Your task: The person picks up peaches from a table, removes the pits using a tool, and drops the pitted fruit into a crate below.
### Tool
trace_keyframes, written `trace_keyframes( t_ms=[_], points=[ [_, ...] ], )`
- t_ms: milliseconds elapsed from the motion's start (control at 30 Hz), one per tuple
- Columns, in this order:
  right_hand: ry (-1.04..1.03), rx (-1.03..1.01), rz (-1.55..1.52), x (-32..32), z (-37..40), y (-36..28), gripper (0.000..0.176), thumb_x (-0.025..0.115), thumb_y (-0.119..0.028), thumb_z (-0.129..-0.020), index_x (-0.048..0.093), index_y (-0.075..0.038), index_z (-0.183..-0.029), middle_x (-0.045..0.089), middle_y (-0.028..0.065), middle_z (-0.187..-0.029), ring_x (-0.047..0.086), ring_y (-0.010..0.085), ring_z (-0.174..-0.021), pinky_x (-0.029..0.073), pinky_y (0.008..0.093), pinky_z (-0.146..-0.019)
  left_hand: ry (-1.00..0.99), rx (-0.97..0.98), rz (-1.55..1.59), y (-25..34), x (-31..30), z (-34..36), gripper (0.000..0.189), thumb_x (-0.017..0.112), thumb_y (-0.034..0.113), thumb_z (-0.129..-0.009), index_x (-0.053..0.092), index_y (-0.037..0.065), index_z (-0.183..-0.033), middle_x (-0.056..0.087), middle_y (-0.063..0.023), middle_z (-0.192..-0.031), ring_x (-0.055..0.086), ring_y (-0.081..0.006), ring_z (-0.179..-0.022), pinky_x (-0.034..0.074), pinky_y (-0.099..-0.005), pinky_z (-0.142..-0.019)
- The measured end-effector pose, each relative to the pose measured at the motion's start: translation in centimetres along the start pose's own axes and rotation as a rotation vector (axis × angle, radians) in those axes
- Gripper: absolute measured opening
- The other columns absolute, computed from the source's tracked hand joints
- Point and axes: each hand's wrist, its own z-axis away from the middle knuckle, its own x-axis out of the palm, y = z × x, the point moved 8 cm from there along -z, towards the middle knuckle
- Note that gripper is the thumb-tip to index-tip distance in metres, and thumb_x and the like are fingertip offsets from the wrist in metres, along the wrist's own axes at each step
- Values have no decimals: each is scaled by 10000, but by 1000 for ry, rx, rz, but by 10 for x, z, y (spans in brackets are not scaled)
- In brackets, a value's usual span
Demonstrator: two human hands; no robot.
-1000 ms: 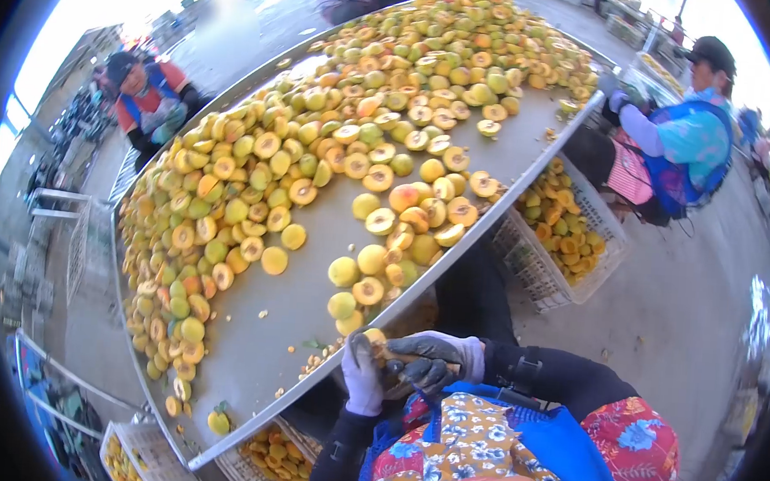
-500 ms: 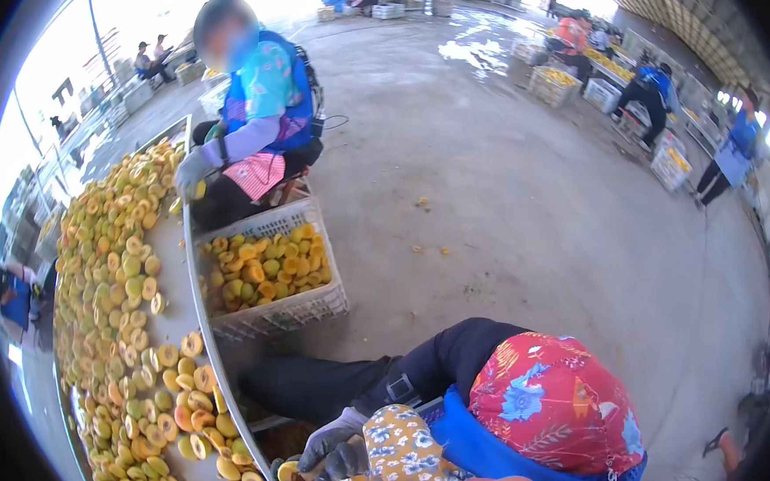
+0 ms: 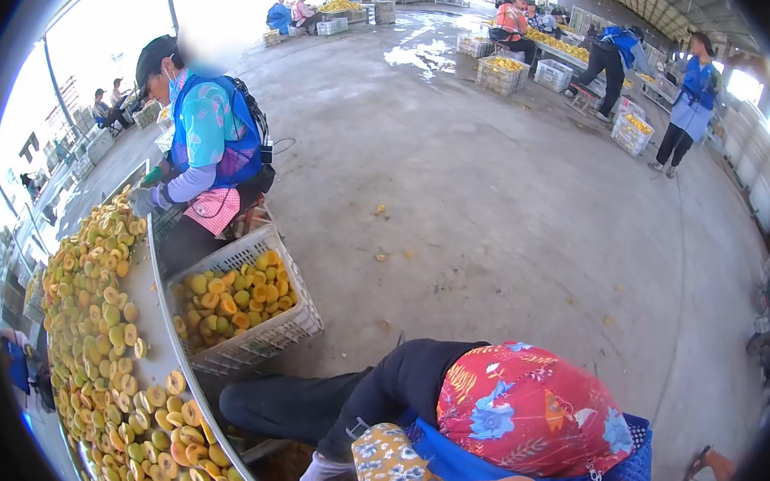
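My right hand (image 3: 322, 475), in a pale purple-grey glove below a black sleeve, is at the bottom edge, beside the metal table's curved rim (image 3: 185, 368). A floral cloth (image 3: 392, 461) hides its fingers, so its grip and anything in it cannot be seen. My left hand is out of sight. The nearest fruit are many yellow-orange halves (image 3: 171, 417) piled on the table, cut faces and skins showing. A white crate (image 3: 275, 333) with more halves stands on the floor beside the table. Red floral fabric (image 3: 529, 412) and a blue garment fill the lower right.
Across the crate sits a co-worker (image 3: 210, 137) in a blue vest, with gloved hands at the table's far edge. More people and fruit crates (image 3: 501, 76) stand along the back. A person (image 3: 695, 105) stands at upper right. Fruit scraps lie on the concrete floor (image 3: 509, 222).
The view has shifted, bringing more of the back into sight. My gloved fingers and the fruit piece by them are no longer visible. The co-worker's head has turned toward the table.
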Motion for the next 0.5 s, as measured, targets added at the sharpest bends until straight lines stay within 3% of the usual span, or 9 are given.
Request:
trace_keyframes(
  t_ms=[500],
  points=[
    [23,152,212,-9,-35,30,428,585,-456,-942,645,-37,-878,581,43,-637,579,140,-533,446,282,-475,-55,-42,-290,-88,-26,31,585,560,383,-950,430,79,-1432,396,-316,-1397,424,-470,-1260,414,-560,-995]
  ],
)
